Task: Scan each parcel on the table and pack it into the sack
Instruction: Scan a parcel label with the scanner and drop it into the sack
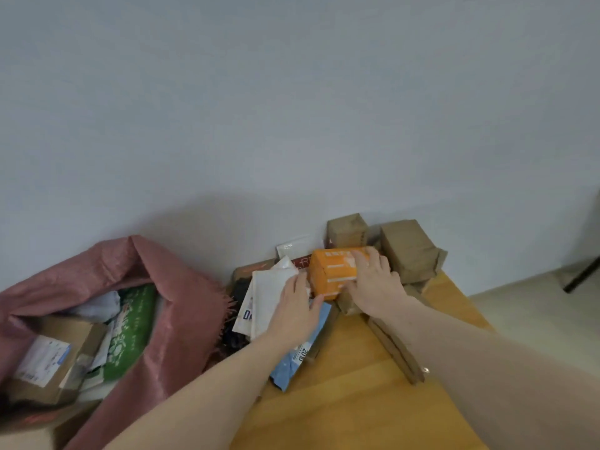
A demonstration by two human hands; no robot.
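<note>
Step in hand: picking up 1 parcel. Right hand [373,277] curled its fingers over the orange box [334,271] at the far end of the table [357,401]; left hand [297,308] steadied it, fingers nearly straight. Next, likely: lift, scan, then carry left into the pink sack [181,306]. No scanner visible.

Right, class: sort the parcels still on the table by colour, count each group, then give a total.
Orange box: 1
Brown paper-wrapped parcels at the wall: 2
White mailers: 2
Blue mailer: 1
Total clearly seen: 6; others are partly hidden.
</note>
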